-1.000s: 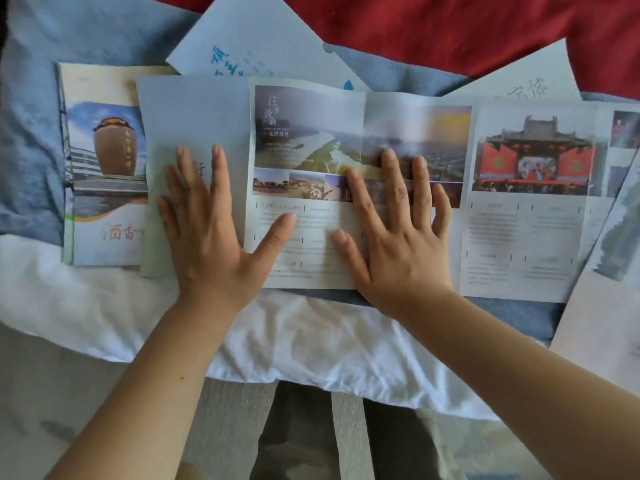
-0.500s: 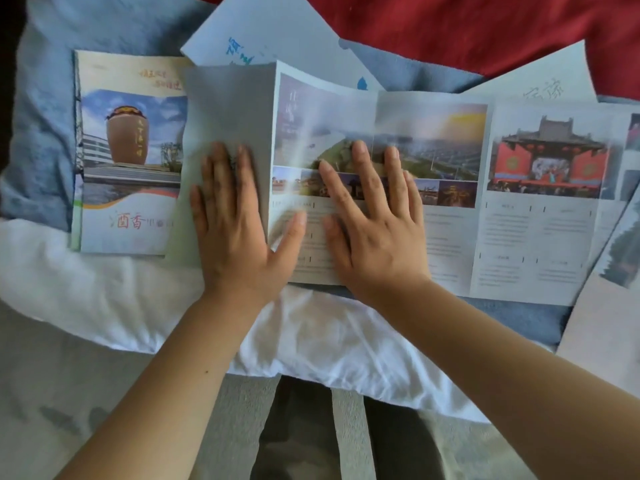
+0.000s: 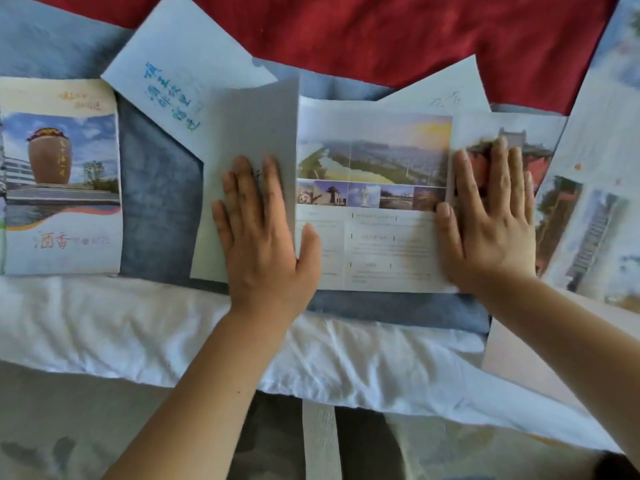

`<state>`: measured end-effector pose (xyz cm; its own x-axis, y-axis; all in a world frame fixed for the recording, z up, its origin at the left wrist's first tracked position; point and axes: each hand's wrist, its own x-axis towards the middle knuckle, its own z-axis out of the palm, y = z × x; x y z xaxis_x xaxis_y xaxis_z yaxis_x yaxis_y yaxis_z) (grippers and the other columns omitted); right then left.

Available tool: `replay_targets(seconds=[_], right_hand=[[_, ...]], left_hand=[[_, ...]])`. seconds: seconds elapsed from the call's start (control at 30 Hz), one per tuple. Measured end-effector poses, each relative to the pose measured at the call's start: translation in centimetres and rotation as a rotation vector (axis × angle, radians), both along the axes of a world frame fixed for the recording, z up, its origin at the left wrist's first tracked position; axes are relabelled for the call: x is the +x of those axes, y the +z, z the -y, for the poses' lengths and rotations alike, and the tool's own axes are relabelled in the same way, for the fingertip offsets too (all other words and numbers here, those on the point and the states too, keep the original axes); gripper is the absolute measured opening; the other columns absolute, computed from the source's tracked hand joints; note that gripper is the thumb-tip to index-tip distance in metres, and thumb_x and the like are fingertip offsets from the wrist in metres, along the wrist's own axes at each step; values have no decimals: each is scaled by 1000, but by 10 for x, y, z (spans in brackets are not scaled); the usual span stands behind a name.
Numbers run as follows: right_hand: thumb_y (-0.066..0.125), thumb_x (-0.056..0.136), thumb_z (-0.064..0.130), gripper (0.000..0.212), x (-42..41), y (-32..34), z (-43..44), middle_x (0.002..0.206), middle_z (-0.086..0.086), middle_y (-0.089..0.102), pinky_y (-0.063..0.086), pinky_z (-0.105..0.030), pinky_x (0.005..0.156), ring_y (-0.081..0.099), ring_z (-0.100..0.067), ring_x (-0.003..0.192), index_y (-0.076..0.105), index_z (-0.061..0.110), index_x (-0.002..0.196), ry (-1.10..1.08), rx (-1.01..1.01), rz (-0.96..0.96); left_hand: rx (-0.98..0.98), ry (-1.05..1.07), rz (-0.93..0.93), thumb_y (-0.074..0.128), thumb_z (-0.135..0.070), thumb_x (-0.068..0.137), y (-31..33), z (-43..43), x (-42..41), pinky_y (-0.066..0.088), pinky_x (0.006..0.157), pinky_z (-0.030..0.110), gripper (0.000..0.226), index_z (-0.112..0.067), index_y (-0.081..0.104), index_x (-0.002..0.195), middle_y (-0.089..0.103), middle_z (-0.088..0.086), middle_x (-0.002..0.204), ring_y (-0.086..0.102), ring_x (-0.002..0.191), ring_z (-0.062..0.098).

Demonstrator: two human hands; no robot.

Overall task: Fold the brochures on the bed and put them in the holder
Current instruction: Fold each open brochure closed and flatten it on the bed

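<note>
We see a bed from above, with a long fold-out brochure lying open at the centre. The holder is not in view.

The change is in the right hand. A second ago it lay just beside the left hand on the brochure's middle panels. Now it has slid to the brochure's right end, onto the panel with a red building, and it is blurred with motion. It lies flat with fingers straight and spread, gripping nothing.

The left hand is also flat and open. It presses on the grey flap at the brochure's left end, its thumb reaching across onto the printed panel. The flap's top corner now bows up off the page more than before.

We judge that the first fold is pinned down and the right end comes next. This brochure is only partly folded.

The paper looks thin and stiff, with sharp vertical creases. The printed faces may be slightly glossy and the flap's back is plain matte grey.

Left of the open brochure lies a folded brochure showing a brown jar. Above its left end is a pale sheet with blue lettering. More loose sheets lie to its right. Under it is a soft blue blanket, below that a wrinkled white sheet, and above it a red cloth.
</note>
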<state>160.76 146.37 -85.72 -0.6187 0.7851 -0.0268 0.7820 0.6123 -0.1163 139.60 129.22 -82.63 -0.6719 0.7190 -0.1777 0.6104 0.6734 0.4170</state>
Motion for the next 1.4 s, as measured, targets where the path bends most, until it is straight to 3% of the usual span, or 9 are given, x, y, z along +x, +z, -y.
replay_targets(seconds=[0.23,0.4,0.67,0.87,1.2,1.4], right_hand=[[28,108,50,62,2,-11,-1,171,-20,10,9,-52,128,9,-37,159,21,26,165,-6,50,-92],[27,108,51,63,4,-11,-2,171,-19,8,7,-51,129,5,-35,159,19,26,165,0,26,-100],[29,108,50,63,5,-13,-3,171,-20,10,8,-51,128,7,-35,159,21,25,165,8,41,-136],[30,108,44,59,5,-13,-3,170,-22,13,11,-52,128,9,-36,159,26,24,164,4,31,-170],[33,103,24,60,7,-7,-6,168,-17,24,14,-48,129,17,-32,158,30,3,160,-41,-65,-263],[34,106,26,61,-4,4,0,171,-13,16,6,-44,130,9,-29,159,24,7,163,-27,-103,-158]], left_hand=[[-29,-101,24,40,-44,93,9,-42,66,5,128,53,84,-22,5,165,-2,14,172,0,159,35],[-87,-172,-39,31,-53,100,6,-56,82,5,129,48,77,-16,13,165,-1,11,172,-2,160,29],[-97,-242,-170,33,-45,104,-1,-63,81,15,126,49,67,-13,23,163,15,8,171,12,159,27],[-168,-379,-218,26,-45,106,-7,-73,91,5,128,48,66,-16,16,164,7,3,172,4,160,23],[-58,-420,-261,30,-41,107,-33,-75,111,11,127,53,60,-26,18,164,11,-3,172,9,159,24],[-32,-439,-276,28,-44,109,-36,-66,94,10,127,52,58,-27,20,164,13,-3,172,11,159,24]])
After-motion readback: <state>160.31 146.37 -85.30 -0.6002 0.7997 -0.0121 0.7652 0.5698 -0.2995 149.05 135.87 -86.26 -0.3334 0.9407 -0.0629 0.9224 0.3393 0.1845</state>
